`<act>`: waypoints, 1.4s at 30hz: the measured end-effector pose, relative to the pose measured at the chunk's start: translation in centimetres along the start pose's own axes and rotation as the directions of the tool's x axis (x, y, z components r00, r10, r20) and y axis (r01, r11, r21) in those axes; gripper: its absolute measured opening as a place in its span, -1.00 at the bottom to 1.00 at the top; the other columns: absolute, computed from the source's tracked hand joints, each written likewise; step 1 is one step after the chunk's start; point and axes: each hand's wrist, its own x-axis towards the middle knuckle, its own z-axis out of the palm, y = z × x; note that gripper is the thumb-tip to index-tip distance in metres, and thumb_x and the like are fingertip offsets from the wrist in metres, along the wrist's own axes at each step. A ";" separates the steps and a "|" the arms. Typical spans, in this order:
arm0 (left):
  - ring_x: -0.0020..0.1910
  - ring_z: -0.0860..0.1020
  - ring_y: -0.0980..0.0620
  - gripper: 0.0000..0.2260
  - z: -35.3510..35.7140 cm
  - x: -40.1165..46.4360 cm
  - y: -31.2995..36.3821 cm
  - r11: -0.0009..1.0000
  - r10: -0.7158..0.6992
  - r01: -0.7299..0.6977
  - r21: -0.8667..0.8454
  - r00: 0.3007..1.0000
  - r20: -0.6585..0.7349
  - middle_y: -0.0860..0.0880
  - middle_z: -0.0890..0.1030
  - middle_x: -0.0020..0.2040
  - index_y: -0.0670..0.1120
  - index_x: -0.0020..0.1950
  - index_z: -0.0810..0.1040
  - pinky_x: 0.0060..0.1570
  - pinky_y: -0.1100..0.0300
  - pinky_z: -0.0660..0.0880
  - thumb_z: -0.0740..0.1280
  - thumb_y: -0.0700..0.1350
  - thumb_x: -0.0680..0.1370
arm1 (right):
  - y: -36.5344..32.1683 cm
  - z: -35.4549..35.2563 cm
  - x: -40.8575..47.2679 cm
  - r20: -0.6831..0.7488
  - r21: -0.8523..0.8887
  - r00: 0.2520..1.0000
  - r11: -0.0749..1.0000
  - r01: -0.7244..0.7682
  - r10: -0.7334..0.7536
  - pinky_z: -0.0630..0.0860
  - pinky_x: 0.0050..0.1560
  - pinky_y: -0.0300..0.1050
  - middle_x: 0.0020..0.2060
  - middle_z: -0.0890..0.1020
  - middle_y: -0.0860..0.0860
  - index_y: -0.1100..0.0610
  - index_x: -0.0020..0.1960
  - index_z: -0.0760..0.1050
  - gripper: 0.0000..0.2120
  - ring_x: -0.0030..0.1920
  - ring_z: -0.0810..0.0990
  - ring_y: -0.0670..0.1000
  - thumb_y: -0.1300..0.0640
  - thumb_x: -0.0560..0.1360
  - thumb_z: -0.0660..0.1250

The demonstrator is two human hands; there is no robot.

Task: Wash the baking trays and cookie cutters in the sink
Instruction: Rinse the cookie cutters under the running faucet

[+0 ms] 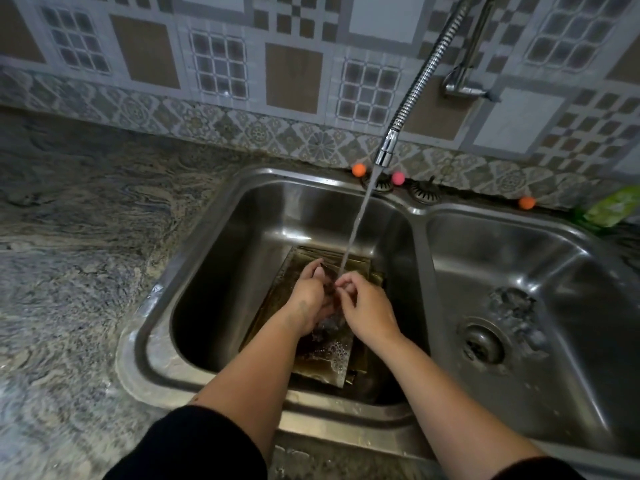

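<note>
Dark small item (330, 289) pinched in both grips, left hand (308, 299) & right hand (367, 310); under water stream (356, 223).

The left basin (221, 278) is crowded: stacked baking trays (304, 344) fill its floor from centre toward 5 o'clock, leaving bare steel along the wall at 9 o'clock and a narrow strip at 12 o'clock. Both hands, left hand (308, 299) and right hand (367, 306), sit close together over the trays, blocking the middle. The water stream (356, 223) and flexible faucet hose (422, 81) cut across the approach from 1 o'clock. The right basin (540, 327) at 3 o'clock holds only its drain (481, 344) and some suds. The granite counter (76, 244) at 9 o'clock lies open.
</note>
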 end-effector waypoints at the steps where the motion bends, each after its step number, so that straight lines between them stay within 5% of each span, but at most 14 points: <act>1: 0.19 0.54 -0.10 -0.66 -0.2 -0.1 -0.1 0.999 0.030 -0.030 0.026 1.000 -0.008 -0.13 0.46 0.36 0.13 0.47 0.28 0.07 0.00 0.54 -0.01 -0.06 0.70 | 0.0 -0.1 0.2 -0.034 0.044 0.999 0.999 -0.016 0.017 0.48 -0.19 -0.31 -0.18 0.57 -0.12 -0.03 0.07 0.46 -0.90 -0.16 0.56 -0.18 0.12 0.58 0.25; 3: 0.29 0.48 -0.14 -0.64 -0.3 -0.5 0.1 0.991 0.087 -0.085 0.105 0.996 -0.015 -0.10 0.42 0.42 0.14 0.50 0.24 0.22 -0.08 0.47 -0.01 -0.05 0.70 | -0.1 -0.3 1.0 -0.074 0.112 0.992 0.990 -0.089 0.098 0.39 -0.27 -0.34 -0.19 0.53 -0.13 -0.01 0.05 0.44 -0.93 -0.19 0.53 -0.16 0.10 0.57 0.26; 6: 0.43 0.33 -0.09 -0.63 0.0 -1.0 0.0 0.936 0.178 -0.175 0.307 0.984 0.017 -0.05 0.34 0.47 0.13 0.51 0.25 0.35 -0.10 0.35 0.03 -0.06 0.69 | -0.4 -0.7 2.4 0.000 -0.002 0.996 0.996 -0.094 0.094 0.49 -0.13 -0.21 -0.11 0.54 -0.10 0.00 0.05 0.52 -0.88 -0.12 0.53 -0.12 0.03 0.51 0.33; 10: 0.39 0.37 0.09 -0.63 0.3 -1.2 -0.4 0.796 0.373 -0.373 0.477 0.923 0.100 0.02 0.43 0.41 0.04 0.49 0.32 0.38 0.14 0.31 0.08 -0.13 0.68 | -1.3 -1.6 3.8 0.003 -0.051 0.998 0.997 -0.056 0.056 0.57 -0.02 -0.05 -0.24 0.59 -0.12 -0.03 -0.13 0.55 -0.96 -0.16 0.59 -0.08 0.09 0.48 0.37; 17: 0.17 0.55 0.09 -0.71 0.8 -1.4 0.4 0.799 0.498 -0.455 0.393 0.867 -0.006 0.01 0.56 0.18 -0.01 0.32 0.46 0.17 0.18 0.52 0.11 -0.22 0.66 | -1.2 -1.8 2.8 0.002 0.389 0.988 0.910 -0.145 0.157 0.49 0.25 -0.12 0.15 0.61 -0.06 -0.01 0.18 0.57 -0.67 0.12 0.57 -0.11 0.32 0.51 0.31; 21: 0.01 0.58 0.23 -0.77 1.6 -1.7 0.8 0.768 0.557 -0.502 0.397 0.830 -0.027 0.11 0.59 0.04 0.01 0.22 0.48 -0.15 0.41 0.52 0.13 -0.21 0.66 | -0.6 -1.3 1.9 0.060 0.319 0.997 0.945 -0.071 0.054 0.41 0.32 -0.10 0.34 0.41 -0.10 -0.07 0.42 0.32 -0.44 0.31 0.42 -0.09 0.22 0.49 0.37; 26: 0.08 0.55 0.24 -0.77 4.2 -2.0 0.8 0.707 0.604 -0.573 0.414 0.794 0.066 0.10 0.57 0.09 0.00 0.24 0.46 0.03 0.32 0.52 0.17 -0.21 0.64 | 0.7 -2.5 1.8 -0.171 0.184 0.985 0.982 0.028 0.004 0.47 0.28 -0.04 0.25 0.49 -0.08 -0.05 0.33 0.39 -0.51 0.25 0.48 -0.09 0.16 0.45 0.41; 30: 0.08 0.51 0.23 -0.75 7.2 -1.3 1.0 0.623 0.596 -0.569 0.537 0.790 0.145 0.15 0.51 0.10 0.03 0.33 0.41 -0.04 0.44 0.40 0.16 -0.12 0.65 | 2.4 -6.8 1.7 -0.282 0.069 0.960 0.997 0.028 -0.007 0.45 0.26 -0.09 0.20 0.50 -0.01 -0.03 0.33 0.40 -0.52 0.20 0.50 -0.02 0.17 0.45 0.40; 34: 0.36 0.42 -0.02 -0.66 11.0 0.3 -0.4 0.392 0.474 -0.509 0.767 0.826 0.306 -0.05 0.48 0.33 -0.05 0.42 0.38 0.36 0.11 0.32 0.16 -0.07 0.65 | 8.6 -11.9 1.6 -0.319 0.107 0.930 0.982 -0.155 0.181 0.46 0.23 -0.15 0.17 0.52 0.00 0.01 0.30 0.44 -0.52 0.11 0.54 -0.05 0.16 0.40 0.44; 36: 0.53 0.14 -0.01 -0.58 13.1 0.7 -1.2 0.246 0.386 -0.479 0.843 0.846 0.368 -0.06 0.22 0.54 -0.07 0.51 0.27 0.50 0.03 0.10 0.14 -0.01 0.65 | 12.7 -13.9 1.0 -0.321 0.137 0.891 0.947 -0.290 0.320 0.49 0.18 -0.14 0.14 0.57 0.04 0.02 0.24 0.49 -0.55 0.10 0.58 0.01 0.16 0.37 0.45; 39: 0.55 -0.25 0.05 -0.45 15.8 1.1 -2.6 -0.001 0.211 -0.364 0.931 0.910 0.356 0.01 -0.20 0.59 -0.05 0.59 -0.06 0.51 -0.15 -0.14 0.00 0.12 0.66 | 18.6 -16.1 -0.4 -0.253 0.015 0.819 0.848 -0.529 0.515 0.44 0.05 -0.23 0.19 0.59 0.08 0.05 0.26 0.50 -0.58 0.17 0.56 0.08 0.10 0.41 0.41; 42: 0.52 -0.35 0.01 -0.36 17.0 1.5 -4.1 -0.231 0.199 -0.269 0.935 0.928 0.316 -0.04 -0.32 0.56 -0.10 0.57 -0.22 0.49 -0.20 -0.18 -0.09 0.21 0.63 | 23.4 -17.5 -1.9 -0.235 -0.049 0.687 0.697 -0.715 0.688 0.48 0.11 -0.15 0.19 0.59 0.09 0.03 0.27 0.49 -0.60 0.18 0.57 0.12 0.07 0.43 0.36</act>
